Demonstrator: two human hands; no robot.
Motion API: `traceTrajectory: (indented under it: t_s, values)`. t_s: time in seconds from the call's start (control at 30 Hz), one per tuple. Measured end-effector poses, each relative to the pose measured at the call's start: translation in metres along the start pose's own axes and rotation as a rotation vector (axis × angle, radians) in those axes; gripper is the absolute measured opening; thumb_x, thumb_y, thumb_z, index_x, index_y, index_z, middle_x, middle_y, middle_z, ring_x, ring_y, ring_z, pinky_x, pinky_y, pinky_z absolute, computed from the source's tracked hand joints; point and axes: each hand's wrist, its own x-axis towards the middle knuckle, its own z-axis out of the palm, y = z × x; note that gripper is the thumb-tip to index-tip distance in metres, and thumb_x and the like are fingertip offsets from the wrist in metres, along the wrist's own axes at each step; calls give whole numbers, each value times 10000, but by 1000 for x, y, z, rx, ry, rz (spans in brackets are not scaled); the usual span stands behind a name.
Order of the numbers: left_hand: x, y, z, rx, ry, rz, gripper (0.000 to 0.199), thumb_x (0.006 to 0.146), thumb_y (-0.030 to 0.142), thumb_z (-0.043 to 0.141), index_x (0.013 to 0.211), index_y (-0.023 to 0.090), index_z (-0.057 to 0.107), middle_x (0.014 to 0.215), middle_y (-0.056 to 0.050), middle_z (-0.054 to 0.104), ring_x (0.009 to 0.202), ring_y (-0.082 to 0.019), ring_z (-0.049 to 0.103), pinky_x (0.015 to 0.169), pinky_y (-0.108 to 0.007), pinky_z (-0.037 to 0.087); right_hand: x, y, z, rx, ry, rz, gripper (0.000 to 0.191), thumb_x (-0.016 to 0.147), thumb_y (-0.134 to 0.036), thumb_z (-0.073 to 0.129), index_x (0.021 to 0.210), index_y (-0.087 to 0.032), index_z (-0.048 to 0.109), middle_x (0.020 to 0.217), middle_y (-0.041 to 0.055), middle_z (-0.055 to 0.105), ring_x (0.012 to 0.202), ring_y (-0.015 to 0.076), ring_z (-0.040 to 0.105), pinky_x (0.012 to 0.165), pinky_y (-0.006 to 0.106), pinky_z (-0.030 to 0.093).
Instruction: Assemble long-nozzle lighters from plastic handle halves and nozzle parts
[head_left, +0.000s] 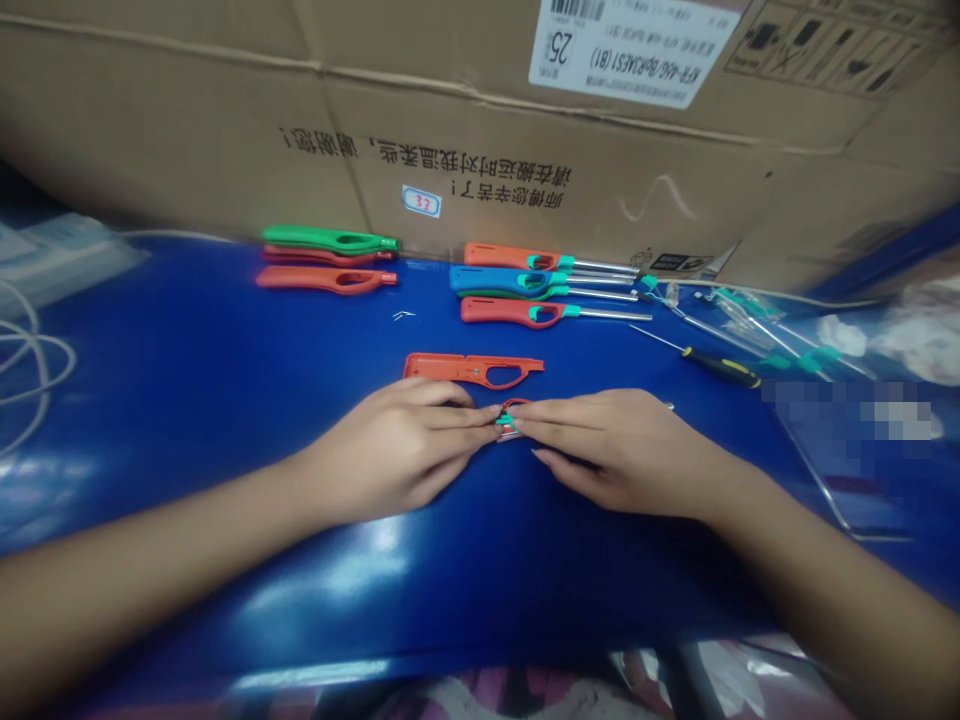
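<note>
Up at the back, a big cardboard box (225,130) walls off the blue table (352,610), and front and centre both hands are busy! Left hand (397,440) and right hand (637,450) come nearly together, fingertips clamped on a small teal-and-orange piece (506,421), much of it hidden. Looks like close fitting work, I'd judge, a job for steady, light fingertips that don't let small parts slip. Just beyond lies an open orange shell (472,370), close enough to crowd the fingers on that side. Further back, lighters with metal rods (499,311) line up beside the box, handles without rods (319,279) to their left. Over on the right, loose rods with teal fittings (757,330), then a screwdriver (724,368). Smallest of all, tiny metal bits (403,316), easily knocked astray!
</note>
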Motion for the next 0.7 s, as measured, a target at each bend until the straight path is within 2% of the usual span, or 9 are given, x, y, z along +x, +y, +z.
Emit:
traceTrajectory:
  t_s: [0.23, 0.4, 0.43, 0.57, 0.7]
  values:
    - [2, 0, -1, -32, -28, 0, 308, 1018, 170, 498, 1271, 152, 673, 1255, -21, 739, 1102, -246, 670, 931, -392, 586, 0, -6, -4, -44, -71, 24, 328, 1027, -265, 507, 1305, -222, 677, 1347, -13, 683, 1108, 170, 726, 704, 311, 558]
    - [1, -1, 1, -55, -26, 26, 343, 1023, 157, 474, 1324, 143, 638, 1288, -44, 722, 1109, -234, 675, 950, -376, 595, 3, -9, -8, -74, -140, 103, 435, 1013, -291, 516, 1438, -209, 559, 1189, 19, 771, 775, 201, 763, 640, 371, 509]
    - [0, -2, 2, -59, -18, 30, 350, 1025, 154, 469, 1336, 143, 630, 1286, -51, 722, 1114, -228, 678, 952, -372, 598, 3, -9, -8, -72, -148, 108, 441, 1014, -298, 512, 1445, -209, 550, 1177, 20, 776, 755, 205, 758, 644, 377, 507]
    - [-2, -3, 5, -79, 49, -15, 333, 1024, 167, 506, 1327, 163, 646, 1255, -64, 735, 1136, -206, 698, 962, -347, 610, 2, -6, -8, -22, -123, 103, 413, 1022, -289, 498, 1421, -211, 570, 1326, 27, 706, 933, 222, 766, 735, 371, 527]
    - [-2, -2, 4, -104, 60, -50, 307, 1020, 193, 536, 1295, 173, 672, 1217, -69, 746, 1099, -206, 720, 938, -339, 622, 3, -8, -7, 9, -117, 125, 399, 1023, -293, 499, 1404, -210, 587, 1307, 26, 717, 993, 236, 761, 746, 379, 534]
